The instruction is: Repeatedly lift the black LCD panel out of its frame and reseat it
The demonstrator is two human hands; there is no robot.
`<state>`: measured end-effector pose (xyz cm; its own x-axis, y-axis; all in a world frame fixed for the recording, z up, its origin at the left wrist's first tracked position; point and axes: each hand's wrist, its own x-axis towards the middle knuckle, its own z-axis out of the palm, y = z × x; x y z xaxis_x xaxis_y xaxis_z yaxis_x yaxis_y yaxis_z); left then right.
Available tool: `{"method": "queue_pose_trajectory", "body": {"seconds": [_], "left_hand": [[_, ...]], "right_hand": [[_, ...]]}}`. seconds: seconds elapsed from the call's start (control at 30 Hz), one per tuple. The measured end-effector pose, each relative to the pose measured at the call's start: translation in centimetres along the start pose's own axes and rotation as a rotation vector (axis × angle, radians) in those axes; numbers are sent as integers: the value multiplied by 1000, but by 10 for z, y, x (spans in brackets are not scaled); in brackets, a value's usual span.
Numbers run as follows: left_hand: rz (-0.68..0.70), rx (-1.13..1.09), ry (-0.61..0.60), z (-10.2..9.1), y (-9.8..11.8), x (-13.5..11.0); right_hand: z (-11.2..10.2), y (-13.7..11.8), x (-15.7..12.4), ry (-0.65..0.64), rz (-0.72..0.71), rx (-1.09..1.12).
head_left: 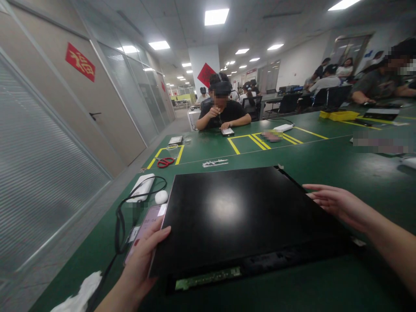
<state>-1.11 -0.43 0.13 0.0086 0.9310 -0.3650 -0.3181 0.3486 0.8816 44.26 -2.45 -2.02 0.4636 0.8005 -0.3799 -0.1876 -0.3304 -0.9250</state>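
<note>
Head cam: LCD panel (237,216) sits flat on the desk (341,160) between both sets of fingers, left hand (139,264) pinching its left edge, right hand (338,203) open at the right edge, not lifted yet.

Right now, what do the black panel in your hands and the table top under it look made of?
Black panel: likely glass or glossy plastic, smooth; it mirrors a ceiling light as a soft glare. Green strip on its near edge: looks like bare circuit board, with tiny parts. Table top: seems a rubbery green mat, dull sheen.
</note>
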Motion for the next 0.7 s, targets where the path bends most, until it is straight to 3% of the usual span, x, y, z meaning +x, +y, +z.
{"method": "queue_pose_trajectory", "body": {"seconds": [0.1,0.47,0.7], "left_hand": [[12,33,4,0,-2,1],[-19,-3,-64,-2,-20,14],[-11,56,9,-5,-25,20]], "right_hand": [[1,-1,0,94,-47,-50],[-5,-2,6,224,-120,-247],[1,-5,1,235,-157,-270]]}}
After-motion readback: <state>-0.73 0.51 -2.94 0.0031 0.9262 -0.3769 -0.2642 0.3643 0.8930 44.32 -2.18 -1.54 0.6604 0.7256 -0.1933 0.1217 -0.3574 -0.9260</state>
